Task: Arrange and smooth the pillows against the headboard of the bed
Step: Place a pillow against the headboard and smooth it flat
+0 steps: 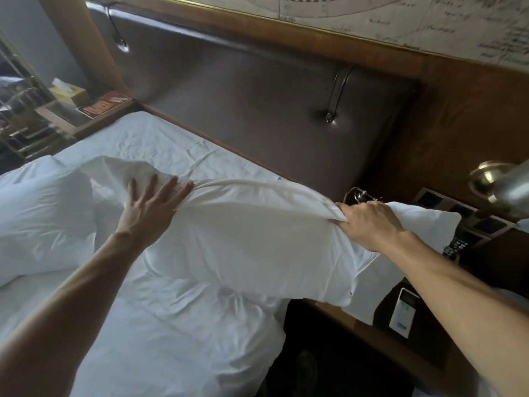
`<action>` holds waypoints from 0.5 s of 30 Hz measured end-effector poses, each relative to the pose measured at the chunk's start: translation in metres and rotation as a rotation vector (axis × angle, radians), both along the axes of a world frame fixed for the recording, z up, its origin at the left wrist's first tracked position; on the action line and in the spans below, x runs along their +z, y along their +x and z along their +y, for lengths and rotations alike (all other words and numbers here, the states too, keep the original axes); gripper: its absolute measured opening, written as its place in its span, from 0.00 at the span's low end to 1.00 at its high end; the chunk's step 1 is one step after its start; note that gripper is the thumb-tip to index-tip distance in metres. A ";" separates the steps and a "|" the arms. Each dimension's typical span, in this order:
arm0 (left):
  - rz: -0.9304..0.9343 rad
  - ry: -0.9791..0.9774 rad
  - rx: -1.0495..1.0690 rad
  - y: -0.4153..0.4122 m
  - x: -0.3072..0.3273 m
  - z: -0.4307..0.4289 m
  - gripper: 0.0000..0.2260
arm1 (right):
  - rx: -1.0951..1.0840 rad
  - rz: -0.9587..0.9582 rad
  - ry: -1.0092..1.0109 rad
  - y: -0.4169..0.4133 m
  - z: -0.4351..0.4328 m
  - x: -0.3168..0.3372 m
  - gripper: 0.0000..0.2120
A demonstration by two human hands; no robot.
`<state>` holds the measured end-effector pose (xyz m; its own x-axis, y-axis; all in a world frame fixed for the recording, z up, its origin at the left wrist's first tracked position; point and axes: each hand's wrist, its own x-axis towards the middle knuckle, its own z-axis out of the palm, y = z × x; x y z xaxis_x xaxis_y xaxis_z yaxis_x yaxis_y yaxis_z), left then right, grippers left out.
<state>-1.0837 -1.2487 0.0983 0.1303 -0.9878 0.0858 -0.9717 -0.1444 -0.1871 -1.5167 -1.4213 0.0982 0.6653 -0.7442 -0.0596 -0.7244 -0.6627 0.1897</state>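
Head cam, looking down at bed corner by the headboard.

White pillow (pixel 257 242) mid-frame, held off the sheet, long axis running 9 to 3 o'clock. Right end overhangs the mattress edge, above the dark nightstand (pixel 423 333). Not yet against the headboard (pixel 257 110); bare sheet strip between them at 12 o'clock.

Left hand (pixel 148 207) at 9 o'clock of the pillow: fingers spread and extended, palm flat on the fabric near the top seam. Pressing, not clenched, no pinch visible. Cloth bunched up just past the fingertips.

Right hand (pixel 372 222) at 3 o'clock of the pillow: fingers curled tight, fist closed on a gathered fold of the pillowcase at the top edge. Creases radiating from the grip point. Knuckles up.

Second pillow (pixel 43 216) at 9 o'clock of frame, lying on the bed, touching or overlapping the held pillow's left end; cannot tell which. Crumpled white duvet (pixel 171 325) at 6 o'clock, under the left forearm.

Headboard: dark padded leather, wood frame around. Two flexible reading lights on it: one (pixel 329 116) at 1 o'clock of the pillow, the other (pixel 121 44) top left.

Nightstand at 4 o'clock: white remote (pixel 403 316) lying flat, black keypad device (pixel 455 246) partly hidden behind the pillow's right corner. Brass lamp base (pixel 486 179) at 2 o'clock, blurred.

Far-side shelf at 10 o'clock: tissue box (pixel 68 91), reddish card (pixel 104 106) beside it.
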 end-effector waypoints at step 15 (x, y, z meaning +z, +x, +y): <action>-0.013 0.062 0.172 -0.043 -0.005 -0.097 0.31 | -0.035 -0.102 0.044 -0.032 -0.078 -0.009 0.33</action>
<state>-1.1270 -1.3461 0.0932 0.2967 -0.9546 0.0280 -0.9312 -0.2957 -0.2133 -1.5487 -1.4993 0.0894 0.6432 -0.7653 -0.0261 -0.7613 -0.6427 0.0853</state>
